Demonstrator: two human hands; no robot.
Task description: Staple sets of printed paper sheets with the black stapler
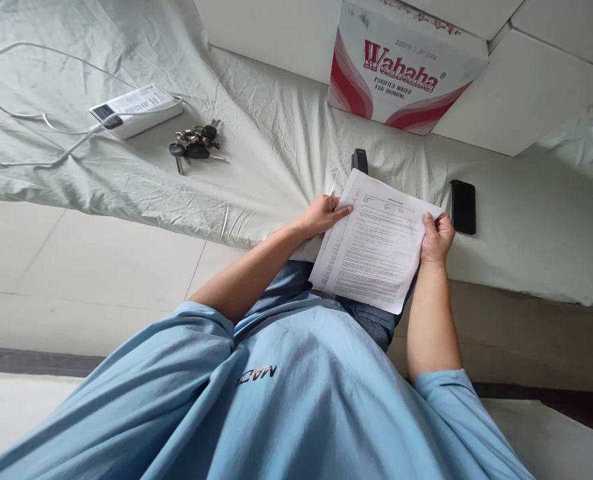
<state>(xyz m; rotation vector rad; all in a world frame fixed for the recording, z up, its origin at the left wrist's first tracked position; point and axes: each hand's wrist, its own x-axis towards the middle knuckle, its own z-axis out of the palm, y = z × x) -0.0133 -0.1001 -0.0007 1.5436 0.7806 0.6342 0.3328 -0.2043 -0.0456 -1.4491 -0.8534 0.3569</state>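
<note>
Printed sheets of paper (376, 250) are held between my two hands, over the edge of the cloth-covered surface and my lap. My left hand (323, 215) pinches their left edge, thumb on top. At the upper right corner, my right hand (437, 237) grips them with its thumb over the print. The sheets are not quite lined up, so a lower one peeks out along the left. Just behind their top edge lies a black object (359, 161), perhaps a stapler, mostly hidden by the paper. Close by my right hand rests a black phone (463, 207).
A Wahaha water carton (401, 73) stands at the back against white boxes. On the wrinkled pale cloth (261, 133), toward the left, are a bunch of keys (196, 143) and a white box-shaped device (139, 110) with white cables (71, 150) around it.
</note>
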